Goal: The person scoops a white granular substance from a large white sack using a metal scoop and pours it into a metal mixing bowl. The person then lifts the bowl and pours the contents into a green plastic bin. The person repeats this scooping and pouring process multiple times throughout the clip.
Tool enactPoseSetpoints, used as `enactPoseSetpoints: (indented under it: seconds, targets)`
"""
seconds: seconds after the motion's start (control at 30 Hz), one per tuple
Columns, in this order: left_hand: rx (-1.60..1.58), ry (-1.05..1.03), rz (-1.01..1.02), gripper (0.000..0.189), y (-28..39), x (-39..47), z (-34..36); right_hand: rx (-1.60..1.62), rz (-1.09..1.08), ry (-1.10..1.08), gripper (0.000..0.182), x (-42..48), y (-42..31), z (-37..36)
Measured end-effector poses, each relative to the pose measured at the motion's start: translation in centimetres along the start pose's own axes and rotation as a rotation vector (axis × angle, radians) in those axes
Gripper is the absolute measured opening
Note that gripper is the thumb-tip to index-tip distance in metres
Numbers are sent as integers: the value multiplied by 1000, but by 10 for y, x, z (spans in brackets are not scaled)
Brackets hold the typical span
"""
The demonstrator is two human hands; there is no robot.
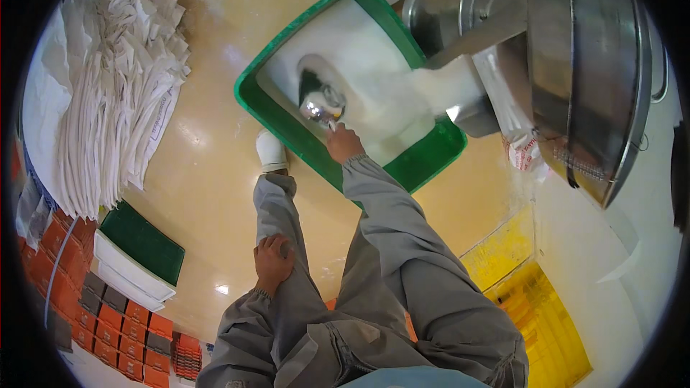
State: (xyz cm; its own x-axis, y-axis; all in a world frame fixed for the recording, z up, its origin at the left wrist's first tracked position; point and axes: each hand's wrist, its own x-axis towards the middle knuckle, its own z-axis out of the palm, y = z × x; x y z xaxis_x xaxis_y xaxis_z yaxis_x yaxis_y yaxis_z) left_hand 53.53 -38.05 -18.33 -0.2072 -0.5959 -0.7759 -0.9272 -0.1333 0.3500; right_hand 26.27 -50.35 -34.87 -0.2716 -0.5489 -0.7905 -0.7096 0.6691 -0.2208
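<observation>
My right hand [345,143] grips the handle of a shiny metal scoop [322,106] over a green plastic tub [443,145]. A broad bed of fine white powder [372,48] lies in the tub, with a dark-looking hollow beside the scoop. The powder's exact kind cannot be told. At the tub's right side, a metal chute [477,102] of a stainless steel machine [582,64] reaches over the rim, and a blurred white stream or haze shows near its mouth. My left hand [274,260] rests on my left leg, holding nothing.
Stacked white sacks [116,81] stand at the left. Below them are a green-and-white bin [143,242] and stacked orange and grey crates [121,328]. A yellow container [550,323] sits at lower right, by a white surface. My white shoe [271,150] is close to the tub.
</observation>
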Motion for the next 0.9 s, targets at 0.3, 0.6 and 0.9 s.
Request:
enactPoseSetpoints:
  seconds: [0.3,0.6,0.9]
  targets:
    - [61,5,-7,28,20,-6,20,-337,7,-157,22,-56,127,-21]
    - [66,-3,-34,26,23,-7,30,-464,-132,-310,36,-145,162,-82]
    - [61,11,-24,26,23,-2,28,-508,-45,94,28,-41,196,-103]
